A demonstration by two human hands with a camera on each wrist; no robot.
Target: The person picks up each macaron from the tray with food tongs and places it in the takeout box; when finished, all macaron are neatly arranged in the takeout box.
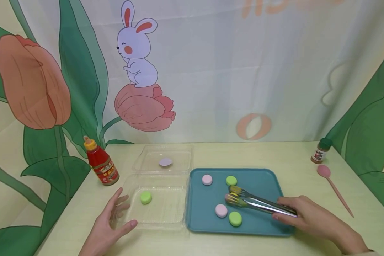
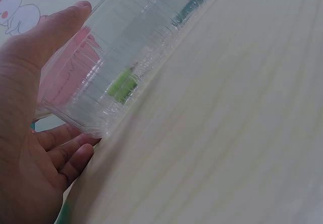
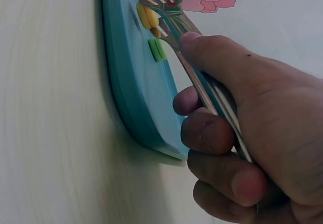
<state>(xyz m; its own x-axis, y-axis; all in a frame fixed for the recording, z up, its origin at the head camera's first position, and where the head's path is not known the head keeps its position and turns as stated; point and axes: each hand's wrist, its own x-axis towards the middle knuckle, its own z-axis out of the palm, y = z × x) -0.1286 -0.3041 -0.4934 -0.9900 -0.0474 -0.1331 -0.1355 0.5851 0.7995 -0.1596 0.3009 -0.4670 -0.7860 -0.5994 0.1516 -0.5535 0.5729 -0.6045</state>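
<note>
My right hand (image 1: 315, 217) grips metal tongs (image 1: 273, 206) over the blue tray (image 1: 259, 227), fingers wrapped round the handle. A yellow macaron (image 3: 148, 15) sits between the slotted tong heads, which partly hide it in the head view. Around it on the tray lie pink macarons (image 1: 221, 211) and green macarons (image 1: 235, 219). My left hand (image 1: 106, 224) holds nothing, its thumb and fingers spread around the left front corner of a clear plastic box (image 1: 160, 226). One green macaron (image 1: 145, 197) rests inside that box.
The box's clear lid (image 1: 182, 160) lies folded back, with a pale oval spot on it. A red sauce bottle (image 1: 103, 165) stands at left. A green-capped spice jar (image 1: 320, 151) and a pink spoon (image 1: 336, 190) are at right. A printed curtain (image 1: 204, 89) hangs behind the table.
</note>
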